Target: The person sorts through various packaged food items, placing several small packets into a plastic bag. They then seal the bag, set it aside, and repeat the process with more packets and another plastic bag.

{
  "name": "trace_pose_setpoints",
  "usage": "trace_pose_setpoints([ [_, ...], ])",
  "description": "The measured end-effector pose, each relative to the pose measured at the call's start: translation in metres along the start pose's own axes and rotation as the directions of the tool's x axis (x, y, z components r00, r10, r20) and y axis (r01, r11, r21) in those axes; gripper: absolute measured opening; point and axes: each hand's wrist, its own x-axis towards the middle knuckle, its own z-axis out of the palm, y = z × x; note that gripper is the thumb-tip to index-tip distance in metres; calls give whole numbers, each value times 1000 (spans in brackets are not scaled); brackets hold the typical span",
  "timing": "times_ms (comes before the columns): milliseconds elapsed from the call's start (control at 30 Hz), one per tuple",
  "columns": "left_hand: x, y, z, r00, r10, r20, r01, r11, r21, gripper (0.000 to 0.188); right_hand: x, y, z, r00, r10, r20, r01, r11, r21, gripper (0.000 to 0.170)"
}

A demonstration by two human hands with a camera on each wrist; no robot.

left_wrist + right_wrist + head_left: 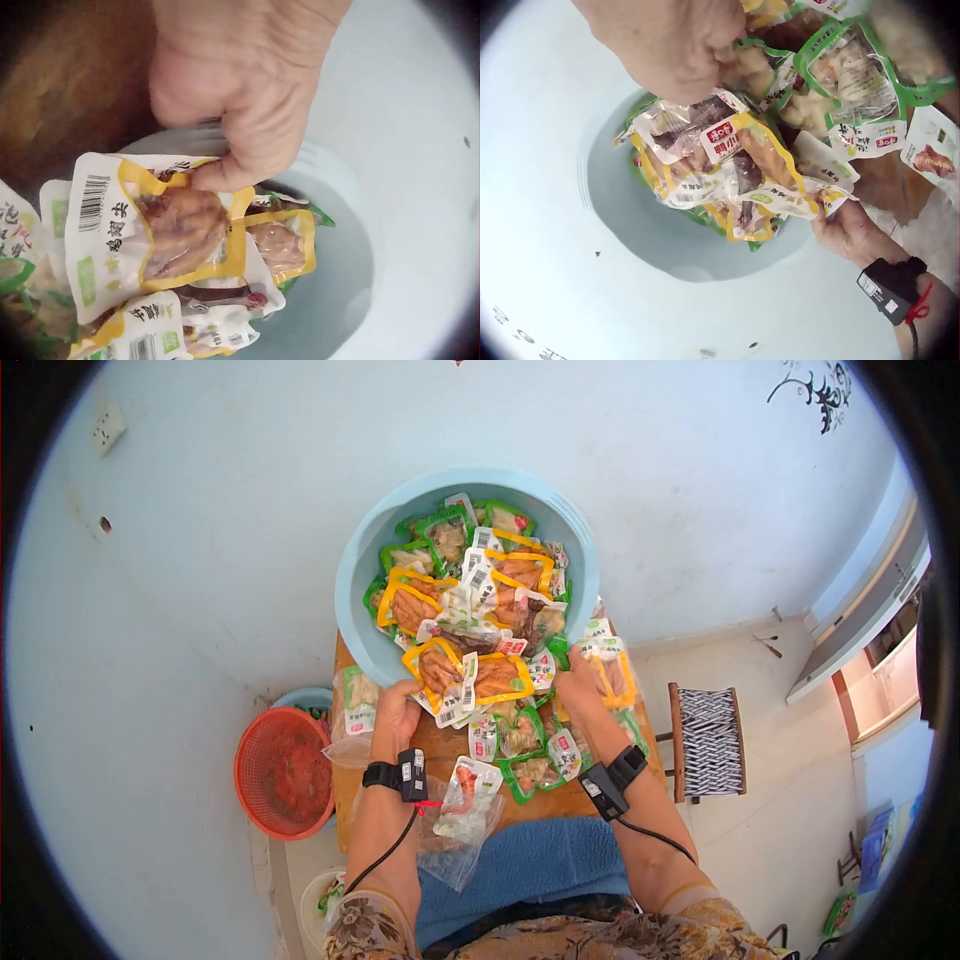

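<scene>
Because the basin (362, 570) sat tilted, the left hand (398, 712) and right hand (580, 685) gripped its rim, curled, fingertips partly hidden, apparently bracing it; packets (415, 607) lay inside and on the surface (375, 800).

Between the fingers of the left hand (398, 712) and right hand (580, 685), yellow-edged plastic packets (500, 676) hide the round pale-blue plastic basin's (350, 565) near rim.

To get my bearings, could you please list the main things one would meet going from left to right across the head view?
Wall socket, red basket, large light-blue tub, stool with a woven seat.
</scene>
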Motion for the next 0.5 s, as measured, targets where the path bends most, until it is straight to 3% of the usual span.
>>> trace_pose_setpoints([
  [100, 1, 1, 1, 999, 20, -36, -18, 999, 31, 53, 1, 4, -3, 999, 3, -32, -4, 999, -37, 57],
  [233, -3, 14, 6, 991, -20, -131, 42, 984, 172, 53, 6, 14, -3, 989, -146, 5, 146, 989, -27, 58],
  [300, -12, 19, 13, 981, 48, -186, -9, 978, 209, 50, 1, 16, -2, 981, -192, -5, 191, 979, -70, 59],
  [367, -26, 26, 22, 977, 86, -194, -37, 970, 241, 49, -12, 2, -3, 953, -298, -50, 284, 940, -187, 56],
  [433, -30, 30, 22, 972, 127, -197, -71, 960, 269, 48, -10, 19, 2, 924, -363, -120, 339, 923, -183, 55],
  [500, -33, 36, 10, 971, 117, -209, -21, 911, 413, 53, -17, 28, 0, 890, -419, -181, 388, 903, -183, 53],
])
